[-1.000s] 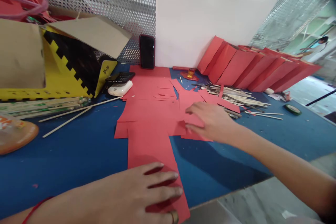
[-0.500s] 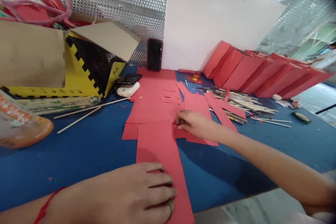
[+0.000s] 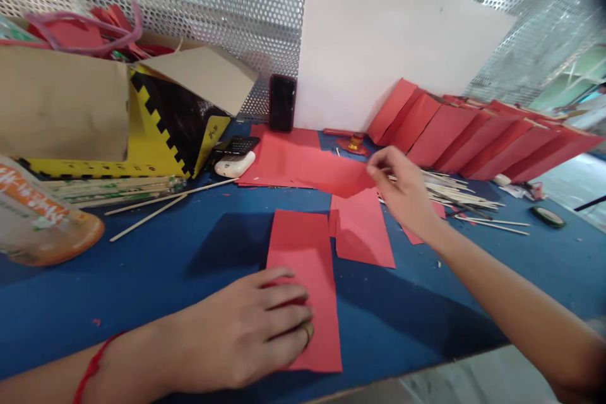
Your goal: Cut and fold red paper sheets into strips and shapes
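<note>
My left hand [image 3: 246,328] lies with its fingers stretched out on a strip of red paper [image 3: 305,240] near the front edge of the blue table [image 3: 227,227]. With fingers pinched, my right hand [image 3: 404,196] grips the right end of a wide red paper sheet [image 3: 312,164], raised off the table over other red paper. A smaller red paper piece [image 3: 364,233] rests below that sheet. The tips of my right fingers are partly hidden.
At left stand a yellow and black box [image 3: 163,132], a bottle [image 3: 47,214] and wooden sticks [image 3: 149,214]. A phone [image 3: 282,103] leans at the back, near a white mouse [image 3: 234,165]. Folded red paper pieces [image 3: 440,132] line the right, with a tape roll [image 3: 546,216].
My right hand has moved up and right, lifting the wide sheet away from the strip. The strip has shifted toward the table's front edge; my left hand stays on it.
</note>
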Demonstrator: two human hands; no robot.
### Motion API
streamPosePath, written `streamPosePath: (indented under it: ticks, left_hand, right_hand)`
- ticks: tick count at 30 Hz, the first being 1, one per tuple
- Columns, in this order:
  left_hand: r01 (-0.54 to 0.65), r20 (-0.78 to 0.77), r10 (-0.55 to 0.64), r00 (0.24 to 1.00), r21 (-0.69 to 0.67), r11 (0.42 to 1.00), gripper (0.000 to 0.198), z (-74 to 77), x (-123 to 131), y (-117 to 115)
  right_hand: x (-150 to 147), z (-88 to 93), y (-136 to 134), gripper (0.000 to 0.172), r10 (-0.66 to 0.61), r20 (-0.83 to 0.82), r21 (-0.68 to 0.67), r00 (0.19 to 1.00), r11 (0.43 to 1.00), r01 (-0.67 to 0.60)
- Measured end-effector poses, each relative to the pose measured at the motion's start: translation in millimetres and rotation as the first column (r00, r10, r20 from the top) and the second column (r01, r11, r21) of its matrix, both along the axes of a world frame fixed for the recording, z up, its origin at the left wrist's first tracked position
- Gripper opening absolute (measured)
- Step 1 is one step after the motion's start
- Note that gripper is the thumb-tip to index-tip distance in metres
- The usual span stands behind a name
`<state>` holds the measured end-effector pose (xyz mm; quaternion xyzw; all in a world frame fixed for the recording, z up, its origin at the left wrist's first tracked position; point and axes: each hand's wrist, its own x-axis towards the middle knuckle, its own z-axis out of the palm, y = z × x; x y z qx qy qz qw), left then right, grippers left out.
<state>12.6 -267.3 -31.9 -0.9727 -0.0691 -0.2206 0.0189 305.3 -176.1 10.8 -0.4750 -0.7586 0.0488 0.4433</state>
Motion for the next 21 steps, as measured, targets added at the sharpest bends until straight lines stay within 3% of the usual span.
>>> streamPosePath:
  ticks: [2,4,7,10,12,15,16,18,20,21]
  left_hand:
    - [-0.089,0.029,0.089,0.996,-0.012,0.996,0.028,-4.6,-1.4,6.5]
    - [-0.194,0.051,0.196,0.979,-0.032,0.980,0.030,-10.2,-3.4,13.8]
    - [-0.329,0.055,0.333,0.941,-0.076,0.941,0.037,-17.1,-7.5,23.4]
    - [-0.417,0.075,0.460,0.885,-0.315,0.853,0.039,-19.0,-11.8,28.9]
    - [-0.380,0.129,0.560,0.819,-0.610,0.696,0.044,-17.2,-13.8,31.4]
    - [-0.068,0.228,0.714,0.662,-0.931,0.360,0.038,-11.2,-14.4,37.4]
    - [0.047,0.248,0.758,0.604,-0.960,0.277,0.035,-8.7,-13.9,39.9]
    - [0.223,0.262,0.837,0.480,-0.959,0.172,0.032,-3.8,-12.0,44.2]
    - [0.326,0.207,0.898,0.388,-0.942,0.077,0.028,0.5,-9.5,45.4]
    - [0.343,0.162,0.911,0.379,-0.939,0.025,0.028,2.2,-8.2,44.4]
  right_hand:
    - [10.5,7.0,0.8,0.008,-0.014,-0.190,0.061,0.982,0.998,0.026]
    - [17.2,9.3,-2.1,0.010,0.001,-0.361,0.029,0.933,1.000,0.009]
    - [19.7,3.8,-11.5,0.018,-0.016,-0.526,-0.202,0.850,0.974,-0.107]
    - [17.0,-7.3,-22.1,0.028,-0.061,-0.573,-0.427,0.817,0.873,-0.234]
    - [15.5,-14.4,-27.5,0.030,-0.071,-0.573,-0.512,0.817,0.809,-0.289]
    - [15.0,-20.8,-32.9,0.028,-0.055,-0.547,-0.572,0.835,0.753,-0.325]
    - [14.9,-21.3,-34.4,0.026,-0.040,-0.536,-0.571,0.843,0.753,-0.327]
    - [14.0,-20.1,-37.8,0.023,-0.001,-0.504,-0.561,0.863,0.760,-0.327]
    - [11.2,-16.7,-42.1,0.019,0.039,-0.452,-0.555,0.891,0.770,-0.315]
    - [8.9,-14.7,-44.6,0.018,0.057,-0.423,-0.553,0.904,0.774,-0.307]
